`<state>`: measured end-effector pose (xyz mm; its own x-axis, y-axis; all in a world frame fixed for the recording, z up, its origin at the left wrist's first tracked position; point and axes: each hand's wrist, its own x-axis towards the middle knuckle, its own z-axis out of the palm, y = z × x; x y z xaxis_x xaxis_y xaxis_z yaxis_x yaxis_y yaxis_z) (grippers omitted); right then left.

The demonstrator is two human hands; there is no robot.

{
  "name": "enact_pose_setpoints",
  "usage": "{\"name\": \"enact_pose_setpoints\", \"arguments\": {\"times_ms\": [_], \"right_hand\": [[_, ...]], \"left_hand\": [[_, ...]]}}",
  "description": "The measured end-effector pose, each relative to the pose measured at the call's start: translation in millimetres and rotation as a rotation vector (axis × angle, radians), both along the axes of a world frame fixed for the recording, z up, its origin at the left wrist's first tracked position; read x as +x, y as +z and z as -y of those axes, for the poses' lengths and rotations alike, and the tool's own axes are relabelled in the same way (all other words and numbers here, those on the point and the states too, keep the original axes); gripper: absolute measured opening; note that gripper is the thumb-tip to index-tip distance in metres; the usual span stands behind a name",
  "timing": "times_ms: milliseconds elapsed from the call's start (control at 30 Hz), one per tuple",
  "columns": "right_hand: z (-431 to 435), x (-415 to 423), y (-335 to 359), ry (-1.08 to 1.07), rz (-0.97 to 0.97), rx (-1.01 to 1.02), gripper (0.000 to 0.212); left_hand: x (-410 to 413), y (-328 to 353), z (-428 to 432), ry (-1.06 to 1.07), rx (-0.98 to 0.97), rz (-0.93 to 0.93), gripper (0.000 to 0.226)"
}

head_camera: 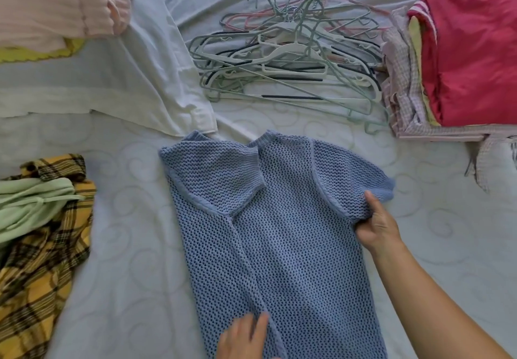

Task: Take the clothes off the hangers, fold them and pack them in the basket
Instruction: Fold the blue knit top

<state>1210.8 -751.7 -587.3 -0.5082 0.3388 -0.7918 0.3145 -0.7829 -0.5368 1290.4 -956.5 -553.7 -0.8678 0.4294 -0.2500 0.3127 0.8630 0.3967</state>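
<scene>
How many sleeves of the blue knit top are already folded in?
1. The left sleeve lies folded across the blue knit top; the right sleeve is spread out, gripped by the right hand.

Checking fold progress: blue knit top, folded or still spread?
Partly folded. The blue knit top has its left sleeve turned in over the body; the right hand grips the right sleeve, not yet folded. The left hand presses the hem.

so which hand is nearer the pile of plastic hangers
Right. The right hand grips the blue open-knit sweater's sleeve just below the pile of plastic hangers; the left hand presses the hem, farther away.
</scene>
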Motion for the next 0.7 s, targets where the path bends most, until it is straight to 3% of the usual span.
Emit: {"name": "enact_pose_setpoints", "arguments": {"times_ms": [33,67,133,167,200,267,300,400,467,500,567,633,700], "right_hand": [[0,-1,3,0.005,-0.009,-0.028,0.034],[-1,-2,5,0.021,-0.033,-0.046,0.050],[-3,-3,7,0.060,-0.032,-0.036,0.076],[-4,-3,9,0.084,-0.031,-0.020,0.068],[-5,-2,8,0.091,-0.009,0.027,0.045],[-4,-1,7,0.133,0.092,0.228,0.016],[-3,1,5,0.161,0.127,0.362,0.018],[4,20,5,0.298,0.277,0.920,0.060],[24,39,15,0.358,0.234,1.124,0.056],[37,51,19,0.414,0.146,1.105,0.040],[70,80,28,0.691,0.047,0.854,0.005],[104,113,25,1.039,0.106,0.576,0.008],[127,139,20,1.184,0.217,0.435,0.007]], "left_hand": [[60,-2,49,-0.002,-0.045,0.256,0.078],[103,-35,64,0.111,-0.138,0.162,0.088],[129,-40,76,0.031,-0.225,0.165,0.092],[142,-46,75,0.027,-0.228,0.042,0.081],[140,-47,70,0.016,-0.179,0.090,0.068],[136,-37,63,0.063,-0.091,0.200,0.051],[144,-34,64,0.060,-0.073,0.207,0.044],[146,-33,69,0.054,0.041,0.074,0.032],[141,-31,74,0.048,0.051,0.053,0.025],[138,-28,75,0.045,0.048,0.068,0.022],[133,-26,81,0.047,0.063,0.120,0.024],[132,-24,89,0.064,0.117,0.188,0.024],[129,-19,93,0.011,0.129,0.231,0.019]]}}
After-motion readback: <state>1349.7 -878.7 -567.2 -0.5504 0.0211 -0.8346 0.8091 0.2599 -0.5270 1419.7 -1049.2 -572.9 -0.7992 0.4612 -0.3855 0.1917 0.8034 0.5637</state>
